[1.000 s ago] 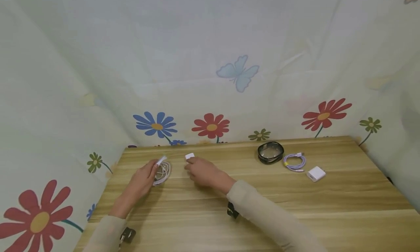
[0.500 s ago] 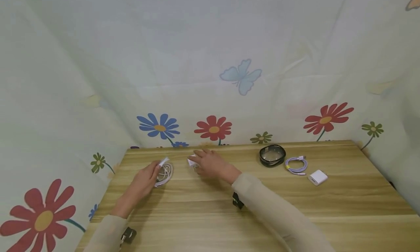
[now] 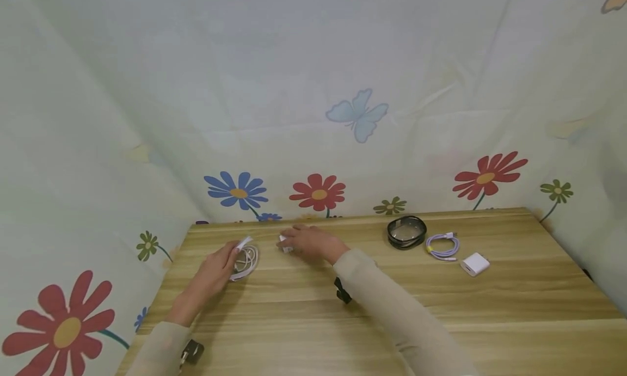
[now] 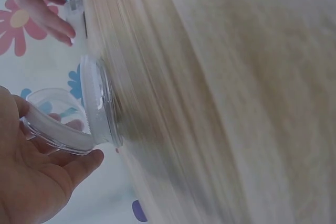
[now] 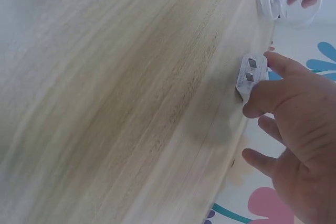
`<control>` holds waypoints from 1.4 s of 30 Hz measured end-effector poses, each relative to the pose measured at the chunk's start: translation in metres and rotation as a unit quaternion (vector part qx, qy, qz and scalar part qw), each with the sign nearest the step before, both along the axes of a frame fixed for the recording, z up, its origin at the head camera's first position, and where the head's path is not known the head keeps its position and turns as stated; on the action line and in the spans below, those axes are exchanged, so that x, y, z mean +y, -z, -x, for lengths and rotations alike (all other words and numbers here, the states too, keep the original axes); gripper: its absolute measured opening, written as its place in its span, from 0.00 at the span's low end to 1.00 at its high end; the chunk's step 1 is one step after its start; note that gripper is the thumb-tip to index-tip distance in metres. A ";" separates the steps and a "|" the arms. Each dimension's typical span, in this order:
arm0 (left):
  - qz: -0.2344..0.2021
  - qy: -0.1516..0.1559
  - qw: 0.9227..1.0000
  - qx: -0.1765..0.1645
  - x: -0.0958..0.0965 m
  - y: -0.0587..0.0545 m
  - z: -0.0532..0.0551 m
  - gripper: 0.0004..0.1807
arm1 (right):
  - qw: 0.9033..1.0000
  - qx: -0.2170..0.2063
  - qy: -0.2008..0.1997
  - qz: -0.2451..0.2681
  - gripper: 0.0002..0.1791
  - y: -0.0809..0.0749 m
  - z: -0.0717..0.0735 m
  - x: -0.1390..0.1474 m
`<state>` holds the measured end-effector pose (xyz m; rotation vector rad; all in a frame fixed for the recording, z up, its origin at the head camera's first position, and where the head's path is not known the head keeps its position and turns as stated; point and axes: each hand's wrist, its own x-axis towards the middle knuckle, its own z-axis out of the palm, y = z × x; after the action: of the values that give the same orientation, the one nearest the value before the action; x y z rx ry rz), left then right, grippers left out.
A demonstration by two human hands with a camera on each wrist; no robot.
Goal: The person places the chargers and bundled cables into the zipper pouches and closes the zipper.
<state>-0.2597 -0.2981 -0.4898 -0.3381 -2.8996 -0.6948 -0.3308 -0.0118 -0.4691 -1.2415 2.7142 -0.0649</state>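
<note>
In the head view my left hand [image 3: 213, 270] holds a loop of a coiled white cable [image 3: 251, 263] at the left of the table. The left wrist view shows that cable [image 4: 97, 100] resting partly on the wood, a loop lifted between thumb and fingers. To its right, my right hand [image 3: 311, 243] pinches a small white charger plug [image 3: 284, 245], partly hidden by the fingers. In the right wrist view the plug [image 5: 251, 72] stands on the table, its two metal prongs towards the camera, with the index finger and thumb at its sides.
Farther right on the wooden table [image 3: 303, 321] lie a black coiled cable [image 3: 406, 245], a lilac coiled cable [image 3: 443, 252] with a yellow tie, and a second white charger plug [image 3: 475, 264]. A flower-patterned curtain [image 3: 274, 147] hangs behind the table's back edge.
My right hand has moved around the charger plug and shifted it slightly towards me, turning it. The left hand keeps its grip on the white cable. The head view has tilted slightly.
</note>
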 end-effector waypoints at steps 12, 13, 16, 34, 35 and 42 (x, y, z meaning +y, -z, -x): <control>0.005 0.003 1.000 0.011 0.000 0.001 -0.001 0.24 | 0.999 0.053 0.013 0.003 0.30 0.007 0.003 -0.011; 0.005 0.002 1.000 0.010 0.000 0.001 -0.001 0.24 | 0.999 0.048 0.007 -0.001 0.31 0.008 0.003 -0.011; 0.004 -0.001 1.000 0.007 0.001 0.001 -0.001 0.25 | 0.999 0.041 -0.009 -0.006 0.30 0.011 0.003 -0.011; 0.007 0.003 1.000 0.006 0.002 0.001 -0.002 0.25 | 0.994 0.056 -0.004 0.089 0.20 0.012 0.005 -0.008; 0.007 0.001 1.000 0.007 0.002 0.001 -0.002 0.25 | 0.994 0.056 -0.002 0.092 0.20 0.012 0.006 -0.008; 0.015 0.002 1.000 0.001 0.002 0.001 -0.002 0.25 | 0.993 0.068 -0.026 0.093 0.20 0.010 0.002 -0.010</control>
<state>-0.2581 -0.2963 -0.4908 -0.3483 -2.9106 -0.6509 -0.3333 -0.0215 -0.4796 -1.4156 2.8440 -0.2404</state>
